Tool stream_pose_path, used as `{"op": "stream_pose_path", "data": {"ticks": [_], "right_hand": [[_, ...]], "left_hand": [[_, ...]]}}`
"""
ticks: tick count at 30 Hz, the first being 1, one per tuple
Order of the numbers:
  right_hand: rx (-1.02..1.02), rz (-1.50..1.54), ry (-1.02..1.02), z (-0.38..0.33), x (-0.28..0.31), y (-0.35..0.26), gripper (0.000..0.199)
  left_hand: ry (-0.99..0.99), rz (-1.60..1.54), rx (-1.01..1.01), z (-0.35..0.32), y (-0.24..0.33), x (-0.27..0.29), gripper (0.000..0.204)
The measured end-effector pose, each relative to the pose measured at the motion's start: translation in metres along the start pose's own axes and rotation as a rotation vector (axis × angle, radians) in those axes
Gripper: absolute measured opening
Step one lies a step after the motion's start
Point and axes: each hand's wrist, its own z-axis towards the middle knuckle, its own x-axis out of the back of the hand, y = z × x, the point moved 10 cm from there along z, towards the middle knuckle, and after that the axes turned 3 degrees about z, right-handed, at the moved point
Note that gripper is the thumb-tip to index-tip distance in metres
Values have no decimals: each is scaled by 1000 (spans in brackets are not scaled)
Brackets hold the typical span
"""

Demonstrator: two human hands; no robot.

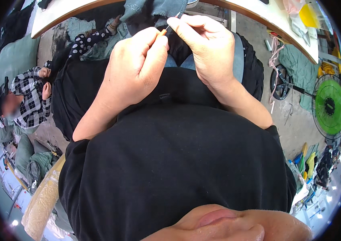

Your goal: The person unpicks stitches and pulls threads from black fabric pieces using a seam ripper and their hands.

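My left hand (138, 64) is closed in a pinch around a small tool with an orange handle (163, 32). From the handle a thin metal shaft (168, 27) runs up toward my right hand. My right hand (210, 44) is also closed, its thumb and forefinger pressed together close to the tip of that shaft. A tiny whitish bit shows at these fingertips, too small to name. Just beyond both hands, blue denim cloth (146, 10) with a frayed edge hangs over the table's front edge.
A white table with a brown edge (255, 14) curves across the far side, with plastic bags (299, 18) at its right. At the left sits another person (29, 96) in a checked shirt, near green cloth piles. A green fan (330, 105) stands at the right.
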Motion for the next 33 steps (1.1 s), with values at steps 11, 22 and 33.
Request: {"op": "stream_pose_path", "data": {"ticks": [11,22,33], "right_hand": [[34,-16,-35,2,-4,-1,11],[213,-172,5,5,-4,-13,10],[311,-285,2,4,-5,-18,10]], "left_hand": [[51,121,-20,7,0,-1,26],[152,-6,67,9,3,7,8],[270,117,15,9,11,6,15]]}}
